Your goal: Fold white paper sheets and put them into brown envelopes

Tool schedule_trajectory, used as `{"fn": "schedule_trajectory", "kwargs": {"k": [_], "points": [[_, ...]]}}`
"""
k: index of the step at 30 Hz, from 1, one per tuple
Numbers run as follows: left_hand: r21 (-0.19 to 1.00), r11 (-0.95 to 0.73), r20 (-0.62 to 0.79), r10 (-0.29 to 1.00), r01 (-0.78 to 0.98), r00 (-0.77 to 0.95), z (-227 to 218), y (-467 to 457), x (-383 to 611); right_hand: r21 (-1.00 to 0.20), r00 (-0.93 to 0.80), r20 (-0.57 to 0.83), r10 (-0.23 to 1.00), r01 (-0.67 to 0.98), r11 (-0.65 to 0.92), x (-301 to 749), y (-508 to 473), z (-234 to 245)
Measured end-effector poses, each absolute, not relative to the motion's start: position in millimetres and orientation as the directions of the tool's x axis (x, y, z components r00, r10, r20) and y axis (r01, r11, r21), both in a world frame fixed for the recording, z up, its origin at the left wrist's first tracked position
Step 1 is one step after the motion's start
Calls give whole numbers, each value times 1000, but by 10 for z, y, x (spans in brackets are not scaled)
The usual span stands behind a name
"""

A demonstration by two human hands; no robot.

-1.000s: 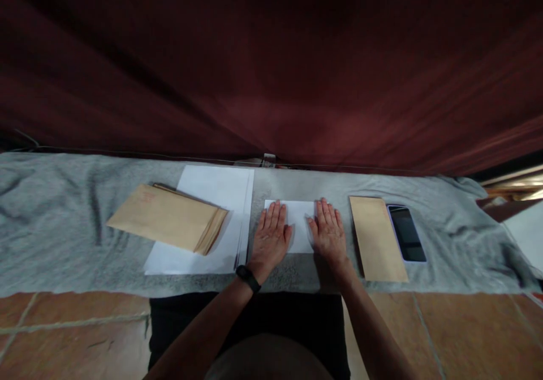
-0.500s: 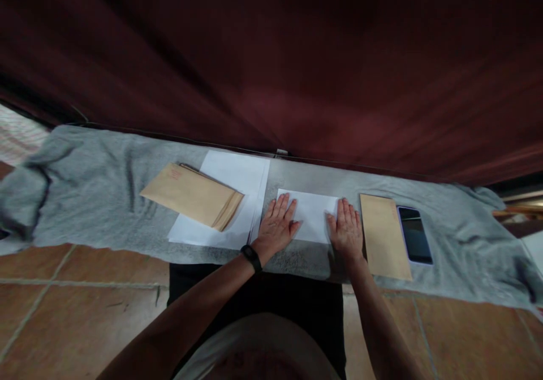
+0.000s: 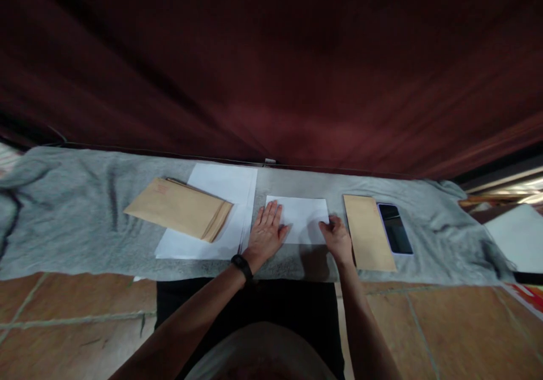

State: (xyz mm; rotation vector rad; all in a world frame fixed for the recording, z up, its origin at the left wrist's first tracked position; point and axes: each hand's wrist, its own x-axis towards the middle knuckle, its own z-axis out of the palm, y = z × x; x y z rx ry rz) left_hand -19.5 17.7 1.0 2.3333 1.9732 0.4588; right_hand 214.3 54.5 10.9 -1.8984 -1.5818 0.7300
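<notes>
A small white sheet of paper lies flat in front of me, about half the size of the sheets to its left. My left hand rests flat on its left side, fingers spread, with a dark band on the wrist. At the right edge of the sheet, my right hand has its fingers curled in and its thumb on the paper, pinching that edge. Just right of this hand lies a single brown envelope.
A stack of brown envelopes lies askew on larger white sheets at the left. A phone is beside the single envelope. Grey cloth covers the narrow surface, with a dark red curtain behind.
My right hand has gone from lying flat to curled fingers at the paper's right edge. The left hand stays flat on the paper. The whole view has shifted slightly.
</notes>
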Motion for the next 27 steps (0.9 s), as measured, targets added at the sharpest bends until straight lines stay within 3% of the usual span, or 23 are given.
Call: {"fn": "schedule_trajectory", "kwargs": {"k": [3, 5, 7, 9, 11, 13, 15, 17, 21, 24, 27], "points": [[348, -209, 241, 962, 914, 128, 37, 148, -230, -844, 89, -140, 986, 510, -166, 2129, 587, 222], [447, -216, 285, 954, 868, 91, 82, 122, -251, -896, 86, -124, 989, 418, -149, 2119, 604, 373], [541, -189, 326, 945, 819, 3, 153, 97, -271, -952, 154, -49, 987, 290, -92, 2124, 605, 608], [630, -158, 359, 928, 760, -105, 241, 84, -298, -952, 244, 128, 961, 301, 50, 2145, 584, 890], [712, -158, 385, 903, 685, -192, 330, 88, -343, -864, 269, 375, 887, 448, 229, 2162, 534, 1135], [772, -178, 409, 874, 610, -263, 404, 108, -412, -710, 73, 549, 833, 567, 418, 2154, 455, 1247], [803, -193, 429, 844, 564, -321, 448, 133, -501, -547, -236, 594, 769, 582, 602, 2114, 346, 1166], [805, -195, 439, 831, 560, -342, 459, 153, -590, -427, -465, 555, 690, 552, 716, 2060, 207, 911], [746, -220, 394, 906, 628, -151, 409, 167, -644, -373, -603, 472, 643, 524, 766, 2000, -118, 261], [626, -320, 292, 942, 712, 166, 346, 177, -471, -410, -627, 383, 679, 543, 733, 2008, -296, 10], [474, -488, 173, 868, 733, 466, 278, 196, -154, -402, -644, 307, 701, 580, 709, 2019, -358, -21]]}}
